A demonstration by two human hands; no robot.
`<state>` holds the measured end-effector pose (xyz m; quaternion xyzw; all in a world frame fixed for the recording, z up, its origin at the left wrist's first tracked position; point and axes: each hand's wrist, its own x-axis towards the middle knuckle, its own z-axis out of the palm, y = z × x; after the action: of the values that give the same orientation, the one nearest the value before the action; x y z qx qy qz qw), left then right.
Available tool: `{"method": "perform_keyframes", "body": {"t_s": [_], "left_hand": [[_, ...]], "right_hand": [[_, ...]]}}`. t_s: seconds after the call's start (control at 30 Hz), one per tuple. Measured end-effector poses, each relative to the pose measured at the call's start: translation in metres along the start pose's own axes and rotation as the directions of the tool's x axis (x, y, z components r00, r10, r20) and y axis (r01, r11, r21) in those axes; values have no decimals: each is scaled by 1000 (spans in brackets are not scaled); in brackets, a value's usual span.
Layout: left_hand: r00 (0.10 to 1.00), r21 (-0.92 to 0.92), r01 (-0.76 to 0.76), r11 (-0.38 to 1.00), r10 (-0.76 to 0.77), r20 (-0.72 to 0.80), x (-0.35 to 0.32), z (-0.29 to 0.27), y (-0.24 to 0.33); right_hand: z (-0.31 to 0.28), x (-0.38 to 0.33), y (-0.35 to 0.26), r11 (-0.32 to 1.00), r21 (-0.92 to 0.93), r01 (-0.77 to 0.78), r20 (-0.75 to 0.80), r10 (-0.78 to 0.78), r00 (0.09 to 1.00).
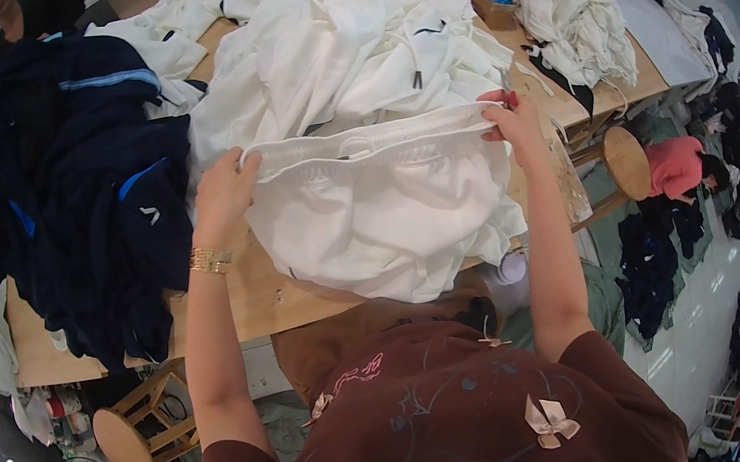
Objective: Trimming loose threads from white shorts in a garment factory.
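Waistband of the white shorts point(381, 209) is pulled out flat between both hands over the wooden tabletop point(254, 301), left hand point(225, 192) and right hand point(509, 122) each with fingers pinched shut on an end of the elastic. I'd say keep the tension even and both corners level so the band stays straight, and don't let the hanging legs snag the white pile point(338, 49) behind

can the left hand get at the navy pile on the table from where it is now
Probably yes. The left hand grips the white shorts waistband, right beside the navy clothing pile; nothing lies between, though it must let go first.
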<state>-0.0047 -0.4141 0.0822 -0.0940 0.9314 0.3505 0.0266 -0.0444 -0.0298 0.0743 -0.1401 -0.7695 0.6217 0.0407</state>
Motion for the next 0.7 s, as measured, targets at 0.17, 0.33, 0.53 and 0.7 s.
{"method": "perform_keyframes", "body": {"t_s": [0.17,0.33,0.53,0.7], "left_hand": [[1000,-174,-8,985,9,6,-3,-23,6],[956,-372,-73,925,172,239,-47,-91,29],[909,-502,-360,786,418,3,-77,-163,52],[890,-697,-450,558,219,-399,23,-130,83]], "right_hand": [[-10,-8,-22,997,75,25,110,-33,993],[-48,-38,-64,978,-119,171,332,-124,935],[-74,-49,-127,853,165,494,408,-515,754],[-21,28,-159,828,485,281,64,-354,933]]}}
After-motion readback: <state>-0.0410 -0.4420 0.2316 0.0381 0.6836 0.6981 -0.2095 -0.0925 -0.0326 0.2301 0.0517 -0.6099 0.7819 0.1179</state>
